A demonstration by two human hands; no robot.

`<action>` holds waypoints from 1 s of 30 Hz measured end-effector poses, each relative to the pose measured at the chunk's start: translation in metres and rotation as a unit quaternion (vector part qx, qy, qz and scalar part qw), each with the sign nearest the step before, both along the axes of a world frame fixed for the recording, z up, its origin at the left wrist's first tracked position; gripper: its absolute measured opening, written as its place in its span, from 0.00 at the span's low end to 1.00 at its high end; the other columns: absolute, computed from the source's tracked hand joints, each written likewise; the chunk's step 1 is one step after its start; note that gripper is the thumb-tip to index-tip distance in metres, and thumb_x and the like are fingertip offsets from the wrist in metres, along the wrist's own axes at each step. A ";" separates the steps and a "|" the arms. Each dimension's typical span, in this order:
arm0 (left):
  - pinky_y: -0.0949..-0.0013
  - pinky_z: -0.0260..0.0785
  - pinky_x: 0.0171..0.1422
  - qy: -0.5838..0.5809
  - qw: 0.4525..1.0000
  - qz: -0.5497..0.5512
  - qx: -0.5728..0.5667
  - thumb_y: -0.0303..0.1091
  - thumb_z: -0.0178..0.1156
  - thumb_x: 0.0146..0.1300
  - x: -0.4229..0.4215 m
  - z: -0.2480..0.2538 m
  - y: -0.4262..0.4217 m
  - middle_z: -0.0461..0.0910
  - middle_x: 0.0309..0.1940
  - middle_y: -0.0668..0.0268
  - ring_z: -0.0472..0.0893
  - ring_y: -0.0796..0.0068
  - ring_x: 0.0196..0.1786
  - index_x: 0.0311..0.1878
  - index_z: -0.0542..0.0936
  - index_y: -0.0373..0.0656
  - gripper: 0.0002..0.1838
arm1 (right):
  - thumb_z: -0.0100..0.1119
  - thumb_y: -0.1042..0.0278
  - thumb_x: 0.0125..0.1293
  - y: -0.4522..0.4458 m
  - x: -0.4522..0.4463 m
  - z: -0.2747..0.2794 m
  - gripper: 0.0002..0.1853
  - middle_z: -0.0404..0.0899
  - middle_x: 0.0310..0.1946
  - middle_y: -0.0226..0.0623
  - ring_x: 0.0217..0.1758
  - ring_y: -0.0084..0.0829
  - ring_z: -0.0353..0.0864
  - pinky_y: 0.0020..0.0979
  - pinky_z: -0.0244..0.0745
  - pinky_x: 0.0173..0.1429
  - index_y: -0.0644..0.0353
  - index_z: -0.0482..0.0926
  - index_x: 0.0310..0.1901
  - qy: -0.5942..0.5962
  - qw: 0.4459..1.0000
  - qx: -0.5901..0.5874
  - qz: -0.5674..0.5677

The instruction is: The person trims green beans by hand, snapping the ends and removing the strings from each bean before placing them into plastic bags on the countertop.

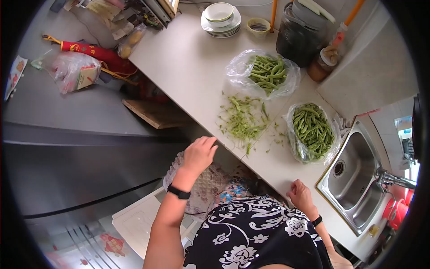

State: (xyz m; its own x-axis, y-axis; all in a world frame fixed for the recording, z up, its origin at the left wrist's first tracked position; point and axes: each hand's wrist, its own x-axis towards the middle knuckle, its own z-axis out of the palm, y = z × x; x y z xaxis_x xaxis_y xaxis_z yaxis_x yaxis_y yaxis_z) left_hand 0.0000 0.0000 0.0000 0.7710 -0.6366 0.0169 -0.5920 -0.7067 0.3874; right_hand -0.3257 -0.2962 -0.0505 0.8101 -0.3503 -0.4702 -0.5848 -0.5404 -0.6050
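Observation:
My left hand (200, 154) hovers at the front edge of the counter, beside a pile of green pod trimmings (244, 121). Its fingers stretch loosely to the right and nothing shows in them. Lower right, my right hand (301, 195) rests at the counter edge with its fingers curled in; I see nothing held. Closest to it is a clear plastic bag full of green pods (313, 132), opened wide. Farther back lies a second clear bag of green pods (268, 74), also open at the top. Small scraps lie scattered between the bags.
A steel sink (354, 179) with a tap (396, 180) is at right. Stacked dishes (219, 22), a small bowl (258, 28), a dark bin (302, 31) and a brown jar (321, 65) stand at the back. A grey fridge (89, 175) fills the left side, near a wooden board (154, 114).

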 end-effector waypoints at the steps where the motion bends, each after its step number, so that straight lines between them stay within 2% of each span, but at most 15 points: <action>1: 0.59 0.79 0.52 0.000 1.000 -0.021 -0.009 0.36 0.69 0.63 0.008 -0.003 -0.016 0.82 0.45 0.62 0.82 0.58 0.53 0.51 0.82 0.47 0.14 | 0.74 0.74 0.50 0.007 0.000 0.001 0.18 0.79 0.31 0.42 0.32 0.44 0.81 0.41 0.78 0.38 0.60 0.75 0.40 -0.016 1.000 -0.011 -0.017; 2: 0.58 0.78 0.47 -0.001 0.999 -0.045 -0.017 0.35 0.68 0.64 0.017 -0.006 -0.025 0.81 0.39 0.63 0.83 0.58 0.46 0.46 0.82 0.45 0.10 | 0.74 0.74 0.50 0.013 0.000 0.001 0.18 0.79 0.30 0.42 0.31 0.43 0.81 0.41 0.77 0.38 0.60 0.74 0.39 -0.033 0.999 -0.022 -0.035; 5: 0.56 0.78 0.47 0.018 0.995 -0.098 -0.012 0.36 0.69 0.62 0.047 -0.038 -0.064 0.80 0.40 0.63 0.82 0.57 0.46 0.44 0.81 0.46 0.10 | 0.75 0.76 0.49 0.010 0.002 0.001 0.18 0.77 0.27 0.40 0.27 0.37 0.78 0.37 0.75 0.34 0.62 0.74 0.38 -0.024 0.995 -0.023 -0.093; 7: 0.56 0.77 0.45 0.027 0.989 -0.138 -0.036 0.36 0.70 0.62 0.060 -0.050 -0.072 0.80 0.37 0.63 0.82 0.56 0.43 0.40 0.81 0.46 0.09 | 0.75 0.76 0.49 0.016 0.003 0.004 0.19 0.77 0.29 0.40 0.28 0.37 0.78 0.37 0.75 0.34 0.62 0.74 0.39 -0.012 0.992 -0.025 -0.125; 9: 0.56 0.76 0.43 0.055 0.984 -0.166 -0.043 0.35 0.69 0.62 0.074 -0.062 -0.077 0.79 0.33 0.63 0.82 0.56 0.41 0.36 0.80 0.46 0.08 | 0.77 0.75 0.48 0.022 0.004 0.001 0.21 0.78 0.33 0.42 0.32 0.43 0.80 0.42 0.77 0.38 0.60 0.73 0.41 0.020 0.986 -0.024 -0.162; 10: 0.58 0.75 0.37 0.024 0.979 -0.192 -0.070 0.36 0.70 0.61 0.083 -0.071 -0.080 0.78 0.28 0.65 0.82 0.58 0.35 0.32 0.78 0.47 0.10 | 0.77 0.75 0.48 0.024 0.007 0.001 0.21 0.78 0.33 0.42 0.32 0.43 0.80 0.42 0.77 0.38 0.60 0.73 0.41 0.027 0.983 -0.025 -0.180; 13: 0.60 0.73 0.32 0.049 0.961 -0.267 -0.053 0.37 0.72 0.59 0.101 -0.079 -0.081 0.78 0.26 0.66 0.81 0.60 0.30 0.29 0.77 0.49 0.12 | 0.79 0.73 0.46 0.034 0.024 0.005 0.23 0.77 0.32 0.42 0.31 0.44 0.79 0.43 0.76 0.37 0.59 0.72 0.39 0.055 0.969 -0.042 -0.237; 15: 0.61 0.71 0.27 0.056 0.939 -0.324 -0.101 0.38 0.73 0.57 0.116 -0.081 -0.086 0.76 0.23 0.67 0.79 0.62 0.26 0.26 0.77 0.50 0.12 | 0.81 0.71 0.44 0.037 0.032 0.004 0.25 0.75 0.31 0.41 0.31 0.44 0.78 0.43 0.75 0.36 0.59 0.70 0.37 0.109 0.956 -0.055 -0.266; 16: 0.62 0.70 0.27 0.068 0.932 -0.339 -0.107 0.38 0.73 0.57 0.121 -0.080 -0.086 0.76 0.22 0.67 0.79 0.63 0.25 0.26 0.77 0.50 0.12 | 0.84 0.70 0.40 0.038 0.032 -0.001 0.27 0.75 0.30 0.41 0.31 0.45 0.77 0.42 0.74 0.36 0.59 0.70 0.35 0.118 0.952 -0.079 -0.272; 21: 0.64 0.68 0.24 0.121 0.894 -0.414 -0.122 0.35 0.72 0.54 0.140 -0.080 -0.087 0.74 0.19 0.68 0.77 0.66 0.21 0.26 0.80 0.50 0.09 | 0.87 0.68 0.35 0.043 0.037 0.003 0.29 0.75 0.27 0.39 0.29 0.42 0.75 0.39 0.74 0.34 0.60 0.70 0.31 0.130 0.929 -0.073 -0.339; 25: 0.66 0.63 0.19 0.183 0.871 -0.422 -0.172 0.29 0.71 0.49 0.150 -0.091 -0.083 0.70 0.14 0.71 0.72 0.70 0.15 0.26 0.79 0.49 0.08 | 0.88 0.68 0.31 0.044 0.034 -0.001 0.29 0.74 0.24 0.37 0.26 0.38 0.75 0.36 0.74 0.33 0.60 0.71 0.28 0.109 0.929 -0.098 -0.339; 30: 0.67 0.62 0.20 0.211 0.873 -0.403 -0.174 0.25 0.67 0.49 0.151 -0.089 -0.084 0.69 0.15 0.69 0.72 0.68 0.16 0.28 0.80 0.47 0.05 | 0.89 0.67 0.29 0.044 0.034 0.003 0.28 0.74 0.23 0.33 0.24 0.32 0.74 0.32 0.74 0.31 0.61 0.74 0.27 0.103 0.914 -0.081 -0.384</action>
